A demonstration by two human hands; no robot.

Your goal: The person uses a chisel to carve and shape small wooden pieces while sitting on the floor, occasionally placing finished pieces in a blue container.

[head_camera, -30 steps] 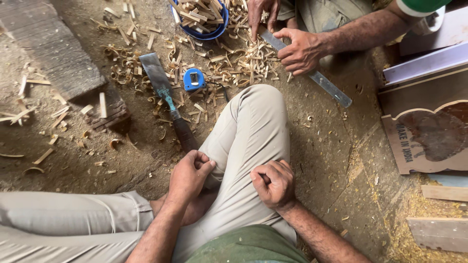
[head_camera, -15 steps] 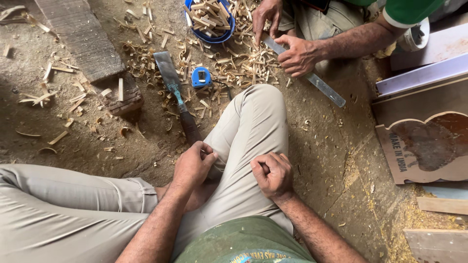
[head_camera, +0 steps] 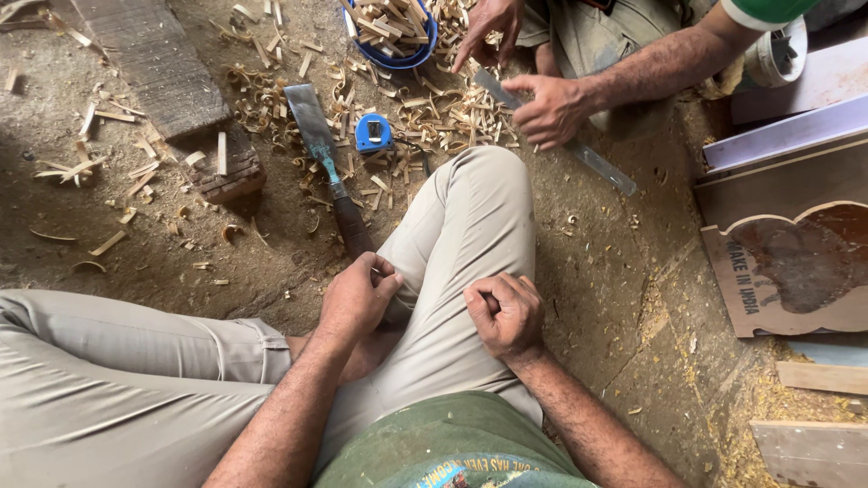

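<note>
I sit cross-legged on a dusty floor in beige trousers (head_camera: 470,217). My left hand (head_camera: 357,300) rests curled on my lap, its knuckles just below the dark handle of a broad chisel (head_camera: 325,163) lying on the floor; I cannot tell whether they touch. My right hand (head_camera: 506,312) is a loose fist on my right thigh, with nothing visible in it. Across from me another person's hand (head_camera: 551,108) presses on a long metal blade (head_camera: 597,167), and their other hand (head_camera: 488,23) reaches into wood shavings.
A blue bowl (head_camera: 425,50) of wood chips and a blue tape measure (head_camera: 372,133) lie among shavings ahead. A grey wooden block (head_camera: 163,72) is at the upper left. Carved boards (head_camera: 796,271) and planks line the right side.
The view has drifted a little. My left hand has crept slightly toward the chisel handle. My right fist stays on my thigh. The other person's hands have shifted along the blade.
</note>
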